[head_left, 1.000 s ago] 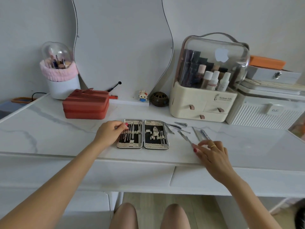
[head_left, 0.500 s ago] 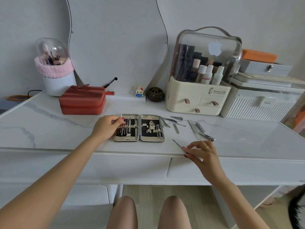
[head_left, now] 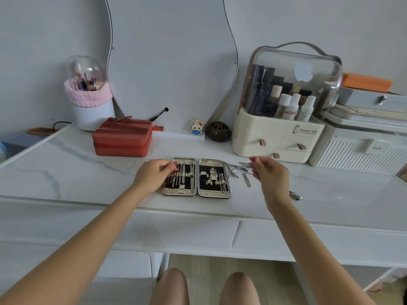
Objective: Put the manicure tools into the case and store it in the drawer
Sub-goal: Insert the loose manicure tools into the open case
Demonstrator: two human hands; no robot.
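Loading step: your right hand pinches thin tool; left hand grips case near surface front edge. Next: slot tool into free loop.

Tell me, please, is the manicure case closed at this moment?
No, the case lies open flat on the table, both halves showing tools.

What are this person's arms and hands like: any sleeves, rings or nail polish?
Both forearms are bare, with no sleeves, watch or bracelet in view. The left hand and the right hand have red-painted nails. No ring can be made out in this blurred picture.
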